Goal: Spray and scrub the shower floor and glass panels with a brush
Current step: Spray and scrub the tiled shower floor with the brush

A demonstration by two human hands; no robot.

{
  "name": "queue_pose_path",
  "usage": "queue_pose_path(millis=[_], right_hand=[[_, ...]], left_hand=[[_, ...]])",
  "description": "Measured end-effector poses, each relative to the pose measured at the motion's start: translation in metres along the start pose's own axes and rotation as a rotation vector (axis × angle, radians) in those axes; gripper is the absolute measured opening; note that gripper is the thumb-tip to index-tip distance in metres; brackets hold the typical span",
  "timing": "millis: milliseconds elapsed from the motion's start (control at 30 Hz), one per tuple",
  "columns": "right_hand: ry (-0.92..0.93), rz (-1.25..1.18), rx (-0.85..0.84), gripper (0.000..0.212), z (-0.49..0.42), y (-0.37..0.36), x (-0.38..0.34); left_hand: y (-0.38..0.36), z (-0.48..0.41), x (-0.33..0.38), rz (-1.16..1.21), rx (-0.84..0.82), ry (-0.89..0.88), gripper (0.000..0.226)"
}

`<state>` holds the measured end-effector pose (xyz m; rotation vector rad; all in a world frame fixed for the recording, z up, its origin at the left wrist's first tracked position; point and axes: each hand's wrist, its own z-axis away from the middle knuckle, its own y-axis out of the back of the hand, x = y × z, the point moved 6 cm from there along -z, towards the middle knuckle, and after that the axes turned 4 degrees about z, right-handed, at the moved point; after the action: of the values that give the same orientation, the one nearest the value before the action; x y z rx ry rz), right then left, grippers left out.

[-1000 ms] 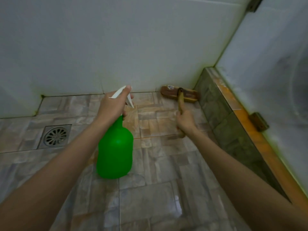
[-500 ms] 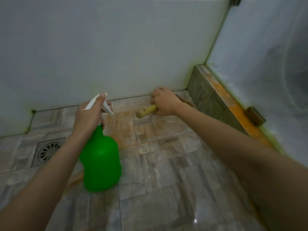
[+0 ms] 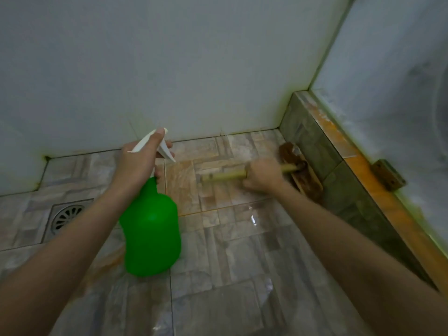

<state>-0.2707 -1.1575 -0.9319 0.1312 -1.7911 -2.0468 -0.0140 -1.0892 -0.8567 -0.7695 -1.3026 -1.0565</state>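
Brush (image 3: 303,174): lay low on the shower floor (image 3: 230,275), its wooden head against the tiled curb (image 3: 312,141) at 3 o'clock of the right hand (image 3: 263,175); the handle ran toward 9 o'clock.
Right hand: fingers curled round the handle near the head end, with the free end projecting past the hand.
Brush handling: judged stiff and fairly light. Wet wood was probably slippery, so a hold close to the head likely pressed the bristles hardest.
Spray bottle (image 3: 151,229): hung above the floor at 9 o'clock of the brush handle, nozzle aimed roughly toward 1 o'clock.
Left hand (image 3: 139,163): fingers clamped round the neck and white trigger head.
Bottle handling: opaque green plastic, fill level not discernible. Its weight hung below the neck, the sensible place to hold it.
Floor surface: glossy tiles with orange staining, judged slick.
Glass panel (image 3: 388,93): stood above the curb at 3 o'clock, hazy.
Drain (image 3: 65,217): at 9 o'clock of the bottle.
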Motion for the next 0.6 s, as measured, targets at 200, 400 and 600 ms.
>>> queue_pose_path(millis=[200, 400, 600], right_hand=[[-0.124, -0.281, 0.151, 0.035, -0.041, 0.040, 0.037], [-0.148, -0.352, 0.172, 0.033, -0.046, 0.048, 0.043], [-0.056, -0.210, 0.141, 0.039, -0.035, 0.029, 0.030]], left_hand=[[0.002, 0.001, -0.006, -0.007, 0.012, 0.008, 0.033], [-0.003, -0.001, -0.002, -0.058, -0.006, -0.025, 0.044], [-0.010, 0.004, 0.006, -0.059, 0.005, -0.038, 0.045]])
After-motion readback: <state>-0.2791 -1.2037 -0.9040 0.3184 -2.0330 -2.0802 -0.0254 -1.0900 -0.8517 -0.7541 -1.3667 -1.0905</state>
